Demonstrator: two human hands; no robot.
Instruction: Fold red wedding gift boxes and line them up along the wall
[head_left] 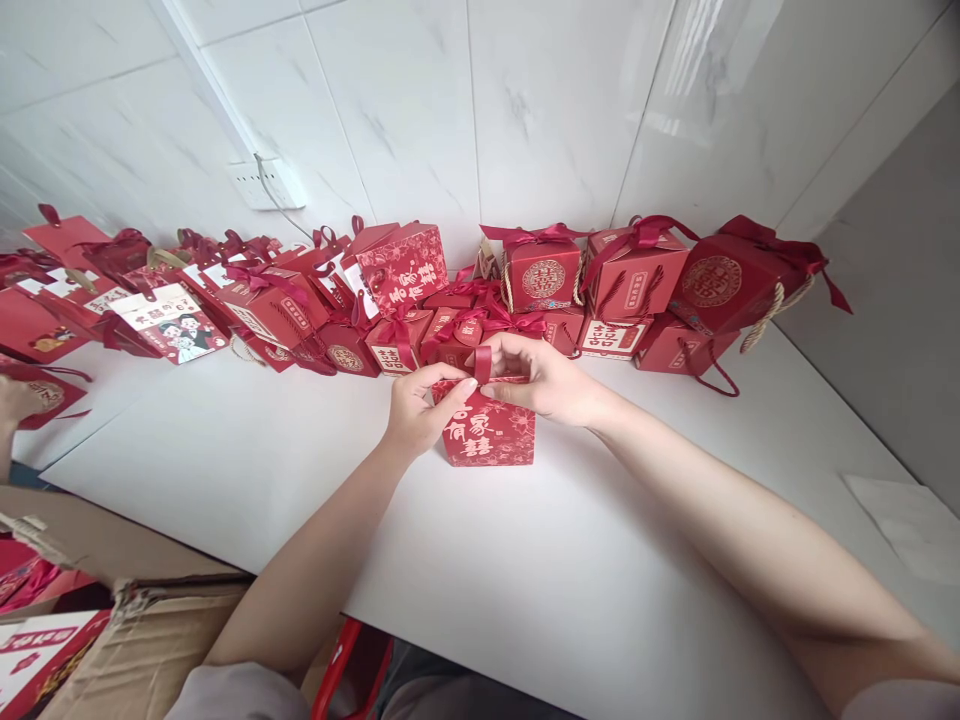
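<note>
A person's left hand (421,410) and right hand (551,385) pinch the ribboned top of a red gift box (501,435) between the front and back edges of the worktop (600,570). Beyond, more red boxes (546,288) crowd the back edge.

It's a small packing workroom, by the look of it! There's the plain white bench (465,560), ribboned red gift boxes (541,278) massed along its back edge, stacked in places. Marbled tiles (547,120) and a wall socket (262,188) behind it, a stuffed cardboard carton (161,640) at its near left, a second person (11,405) at its left end!
</note>
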